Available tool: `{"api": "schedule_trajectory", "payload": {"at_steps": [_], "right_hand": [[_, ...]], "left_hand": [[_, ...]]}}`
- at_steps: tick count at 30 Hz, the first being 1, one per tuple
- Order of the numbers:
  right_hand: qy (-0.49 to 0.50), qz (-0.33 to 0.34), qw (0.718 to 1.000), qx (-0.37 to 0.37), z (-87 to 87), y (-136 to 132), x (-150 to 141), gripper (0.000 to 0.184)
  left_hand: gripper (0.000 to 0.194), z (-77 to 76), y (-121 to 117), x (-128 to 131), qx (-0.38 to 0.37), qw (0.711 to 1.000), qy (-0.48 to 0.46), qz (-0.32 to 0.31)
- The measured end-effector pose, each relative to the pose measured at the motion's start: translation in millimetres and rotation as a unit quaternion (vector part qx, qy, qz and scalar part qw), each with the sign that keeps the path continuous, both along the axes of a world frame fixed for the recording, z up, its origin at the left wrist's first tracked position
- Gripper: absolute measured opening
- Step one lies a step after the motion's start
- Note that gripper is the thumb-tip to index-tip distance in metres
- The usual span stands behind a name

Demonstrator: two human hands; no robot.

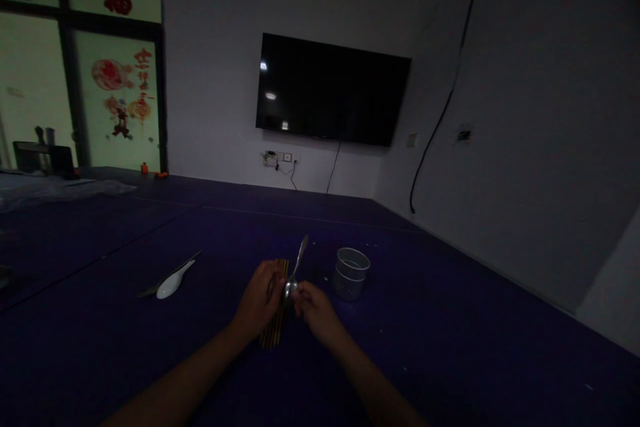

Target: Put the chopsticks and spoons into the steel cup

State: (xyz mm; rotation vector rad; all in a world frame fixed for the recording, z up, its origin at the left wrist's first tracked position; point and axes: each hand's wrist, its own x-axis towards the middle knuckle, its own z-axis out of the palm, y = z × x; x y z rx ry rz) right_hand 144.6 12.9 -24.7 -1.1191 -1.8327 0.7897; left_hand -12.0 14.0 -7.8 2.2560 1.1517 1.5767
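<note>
A shiny metal spoon [301,255] is held between my hands, with its bowl low and its handle slanting up and away. My right hand [316,308] pinches the right edge of the bowl. My left hand [260,297], fingers curled, has its fingertips at the bowl's left side. Beneath and beside it lies a row of wooden chopsticks [272,333], partly hidden by that hand. To the right of my hands stands a metal cup-like holder [351,273], upright, its upper rim open. Left of them a white soup spoon [171,285] lies next to a thin dark utensil [150,291].
The dark purple tabletop [210,373] carries small light specks and seams. Clear plastic sheeting [65,190] and a dark box-like object [47,159] sit at the far left. Small orange items [145,168] lie near the back edge. A black cable [440,117] hangs by the right wall.
</note>
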Motion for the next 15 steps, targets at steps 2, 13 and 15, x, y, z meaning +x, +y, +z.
{"api": "schedule_trajectory", "payload": {"at_steps": [2,13,15], "right_hand": [[-0.045,-0.044,0.998,-0.020,-3.3,5,6,0.038],[-0.185,-0.128,0.973,-0.044,-9.3,8,16,0.027],[-0.211,-0.137,0.967,-0.040,-5.9,6,15,0.026]], "left_hand": [[0.020,-4.0,6,-4,0.006,0.998,0.058,0.022],[0.037,-23.1,19,-7,-0.083,0.961,0.265,0.004],[0.037,-24.1,19,-7,-0.093,0.956,0.279,-0.002]]}}
